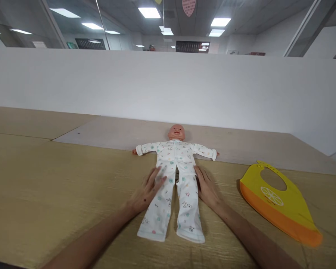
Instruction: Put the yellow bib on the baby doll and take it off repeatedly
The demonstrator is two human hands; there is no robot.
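A baby doll [177,132] lies on its back in the middle of the table, arms stretched out to both sides. It wears a white printed top [176,151] and matching white pants [186,203] whose legs spread toward me. My left hand [148,191] rests at the left side of the pants, fingers apart, with fingertips over the cloth near the hip. On the opposite side, my right hand [207,187] touches the pants' right edge with fingers extended. The doll's feet do not show beyond the pant hems.
A yellow and orange bib [292,198] with a citrus-slice print lies at the right on the tan table covering [58,194]. A low white wall [128,86] runs behind the table, with glass panels above it.
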